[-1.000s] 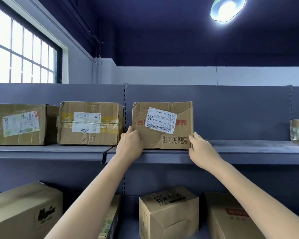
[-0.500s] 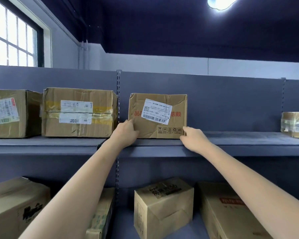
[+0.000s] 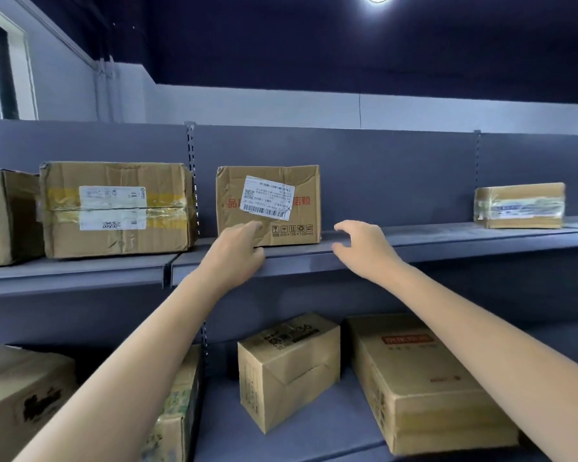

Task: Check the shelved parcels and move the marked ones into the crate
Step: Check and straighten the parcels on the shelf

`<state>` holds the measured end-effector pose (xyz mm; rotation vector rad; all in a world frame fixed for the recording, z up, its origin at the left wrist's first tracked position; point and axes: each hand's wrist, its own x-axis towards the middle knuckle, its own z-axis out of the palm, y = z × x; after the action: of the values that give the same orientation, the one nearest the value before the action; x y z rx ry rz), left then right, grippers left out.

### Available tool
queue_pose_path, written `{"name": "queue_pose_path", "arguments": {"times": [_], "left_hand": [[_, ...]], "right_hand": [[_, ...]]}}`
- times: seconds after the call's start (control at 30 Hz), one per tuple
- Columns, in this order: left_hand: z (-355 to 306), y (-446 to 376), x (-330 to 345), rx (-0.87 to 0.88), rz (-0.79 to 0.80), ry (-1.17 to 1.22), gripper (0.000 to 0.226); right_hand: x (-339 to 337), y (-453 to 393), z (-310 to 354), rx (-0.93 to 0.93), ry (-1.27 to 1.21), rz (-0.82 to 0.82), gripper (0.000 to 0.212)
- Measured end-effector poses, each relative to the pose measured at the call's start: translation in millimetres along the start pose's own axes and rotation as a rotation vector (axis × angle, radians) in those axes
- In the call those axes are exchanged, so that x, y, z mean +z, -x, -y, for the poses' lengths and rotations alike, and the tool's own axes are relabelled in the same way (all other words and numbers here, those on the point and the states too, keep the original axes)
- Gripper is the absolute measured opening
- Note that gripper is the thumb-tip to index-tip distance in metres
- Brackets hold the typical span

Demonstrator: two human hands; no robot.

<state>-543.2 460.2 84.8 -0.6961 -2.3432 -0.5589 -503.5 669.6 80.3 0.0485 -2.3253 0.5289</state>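
- Head view: both forearms reach up to the upper shelf (image 3: 414, 243).
- Left hand (image 3: 236, 251), back toward the camera, lies in front of the lower left corner of the labelled parcel (image 3: 267, 205); whether its loosely bent fingers (image 3: 256, 226) touch the cardboard cannot be told.
- Right hand (image 3: 364, 250) hovers just right of the parcel, fingers spread and curved, holding nothing.
- Parcel stands upright on the shelf, label face toward the camera, long axis along the shelf edge.
- Taped box (image 3: 117, 208) sits just to its left.
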Motion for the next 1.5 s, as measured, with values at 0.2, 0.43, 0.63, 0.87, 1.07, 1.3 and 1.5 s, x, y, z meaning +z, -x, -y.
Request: {"name": "queue_pose_path", "arguments": {"times": [0.2, 0.43, 0.63, 0.87, 1.07, 1.3, 1.5], "left_hand": [[-60, 8, 22, 0.057, 0.045, 0.025, 0.047], [-163, 5, 59, 0.103, 0.083, 0.068, 0.054], [-245, -1, 100, 0.125, 0.13, 0.107, 0.064], [-303, -23, 142, 0.171, 0.153, 0.141, 0.062], [-328, -60, 179, 0.23, 0.165, 0.188, 0.058], [-333, -120, 217, 0.303, 0.109, 0.28, 0.053], [-331, -173, 243, 0.327, 0.102, 0.306, 0.054]], "right_hand": [[-54, 32, -50, -0.008, 0.022, -0.043, 0.038], [-138, 64, -144, 0.087, 0.105, -0.004, 0.041], [-198, 94, -215, 0.164, 0.108, -0.057, 0.04], [-221, 109, -276, 0.227, 0.1, -0.056, 0.042], [-215, 102, -317, 0.276, 0.116, -0.063, 0.042], [-220, 54, -352, 0.278, 0.177, -0.145, 0.042], [-206, 17, -385, 0.269, 0.203, -0.195, 0.043]]}}
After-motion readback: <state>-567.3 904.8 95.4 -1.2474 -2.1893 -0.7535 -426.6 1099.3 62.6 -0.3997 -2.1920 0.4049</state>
